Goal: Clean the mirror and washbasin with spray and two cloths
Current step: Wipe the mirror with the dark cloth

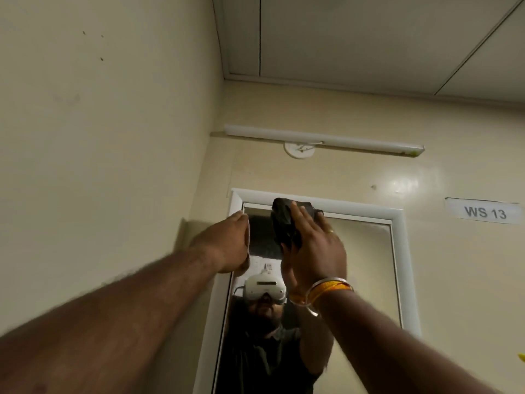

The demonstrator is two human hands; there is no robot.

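Both of my hands are reaching up to the tall, upright mirror point(360, 265) in its white frame point(397, 223). My right hand point(315, 245) is pressing a dark cloth point(284, 220) flat-fingered against the glass at the top edge, just under the frame. My left hand point(227, 243) is curling round the frame's upper left corner. Bare glass is lying open to the right and below.

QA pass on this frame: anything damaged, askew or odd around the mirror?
Minor only: the round white ceiling-rose plate under the white tube light has loose wires showing, and small dark specks mark the cream left wall. The white-framed mirror looks intact and straight.
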